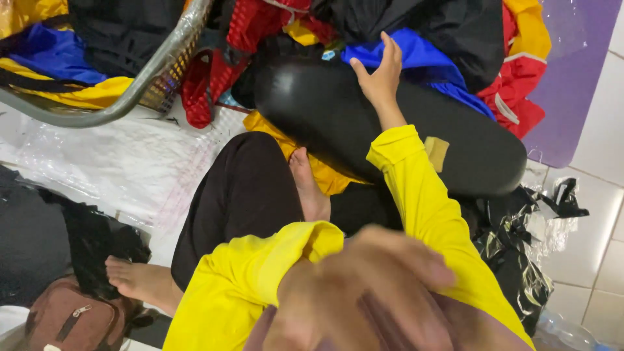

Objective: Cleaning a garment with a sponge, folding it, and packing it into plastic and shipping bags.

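My right hand (380, 75) reaches forward in a yellow sleeve. Its fingers are spread, and the tips rest on a blue garment (426, 58) at the edge of a heap of clothes. Just under the hand lies a long glossy black cushion (338, 117), and a yellow garment (318, 170) pokes out beneath it. My left hand (364, 292) is very close to the camera and blurred, with fingers loosely bent. Whether it holds anything does not show. My crossed legs in black trousers and my bare feet (309, 185) are below.
A grey basket (153, 68) of clothes stands at the upper left. Red garments (260, 26) and black ones fill the heap. A clear plastic sheet (110, 156), a brown bag (71, 318), crumpled black plastic (513, 247), a purple mat (575, 65) and a plastic bottle (565, 331) lie around.
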